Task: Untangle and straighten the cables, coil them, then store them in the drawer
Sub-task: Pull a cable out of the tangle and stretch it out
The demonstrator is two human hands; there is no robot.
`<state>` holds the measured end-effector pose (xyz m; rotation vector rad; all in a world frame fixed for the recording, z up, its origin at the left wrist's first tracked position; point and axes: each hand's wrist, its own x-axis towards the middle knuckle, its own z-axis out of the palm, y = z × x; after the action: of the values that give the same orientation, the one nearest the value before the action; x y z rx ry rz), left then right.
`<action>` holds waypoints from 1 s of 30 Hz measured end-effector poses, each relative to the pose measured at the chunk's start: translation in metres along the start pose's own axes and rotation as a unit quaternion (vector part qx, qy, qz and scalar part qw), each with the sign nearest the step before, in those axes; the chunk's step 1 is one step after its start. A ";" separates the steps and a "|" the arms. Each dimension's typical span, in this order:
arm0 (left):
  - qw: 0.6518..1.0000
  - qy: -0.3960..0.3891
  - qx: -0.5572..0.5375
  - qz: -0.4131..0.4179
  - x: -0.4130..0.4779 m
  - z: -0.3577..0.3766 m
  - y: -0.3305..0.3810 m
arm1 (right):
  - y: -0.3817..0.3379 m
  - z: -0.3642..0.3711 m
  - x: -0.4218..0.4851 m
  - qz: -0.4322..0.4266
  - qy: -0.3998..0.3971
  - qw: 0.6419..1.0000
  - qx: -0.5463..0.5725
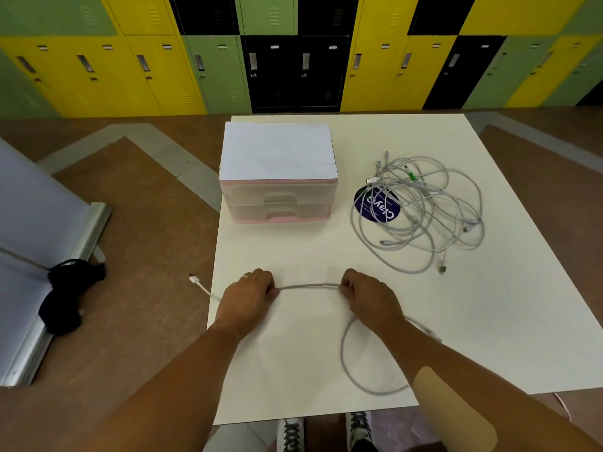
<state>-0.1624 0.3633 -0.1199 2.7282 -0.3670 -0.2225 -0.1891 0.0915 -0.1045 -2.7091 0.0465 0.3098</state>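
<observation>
Along the far side, rows of yellow, green and black lockers [293, 60], all shut. Nearer, laid flat on the brown surface [146, 321]: one white sheet [326, 249], likely put down as a plain work area for keeping pale cables in sight.

Toward its far left edge, one pink-framed drawer unit [277, 203], front turned to the person, presumably for easy reach at storing time. Two drawers, both closed. One piece of white paper [277, 151] covering the top.

Right of the unit and well apart from it, one tangled heap of grey-white cables [421, 210], not yet sorted. Number of cables inside impossible to tell; several plug ends sticking out.

Close to the near edge, one single cable [310, 285], separate from the heap and stretched between two hands, with the slack past the right hand lying in one loose loop [346, 360] beside the forearm.

Left hand [249, 290] and right hand [367, 293] knuckles up, fingers curled down and clamped on that cable. Set apart with a short, slightly bowed run between them, seemingly to smooth out kinks.

Partly under the heap's left side, one round blue sticker [378, 208]. Off the sheet past the left hand, one white plug [194, 279] at the cable's end, resting on the brown surface.

Judged stage: straightening, with no finished coil in sight and both coiling and storing yet to come.
</observation>
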 end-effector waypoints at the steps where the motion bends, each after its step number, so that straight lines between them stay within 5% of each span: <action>1: 1.000 0.003 -0.005 -0.011 -0.002 -0.002 -0.003 | 0.005 -0.004 0.000 0.012 -0.004 1.000 -0.002; 10: 1.000 0.016 0.016 0.016 -0.002 -0.005 0.003 | 0.008 -0.004 -0.001 0.010 0.006 0.999 0.038; 17: 0.992 -0.056 -0.051 0.101 0.023 0.018 0.065 | -0.001 0.000 0.004 0.016 -0.003 0.997 0.073; 30: 0.993 -0.015 -0.115 0.008 0.021 0.026 0.062 | -0.003 0.001 0.001 0.040 -0.030 0.997 0.065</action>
<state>-0.1612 0.2927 -0.1218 2.4980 -0.3475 -0.2830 -0.1883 0.0947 -0.1043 -2.5710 0.1527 0.3965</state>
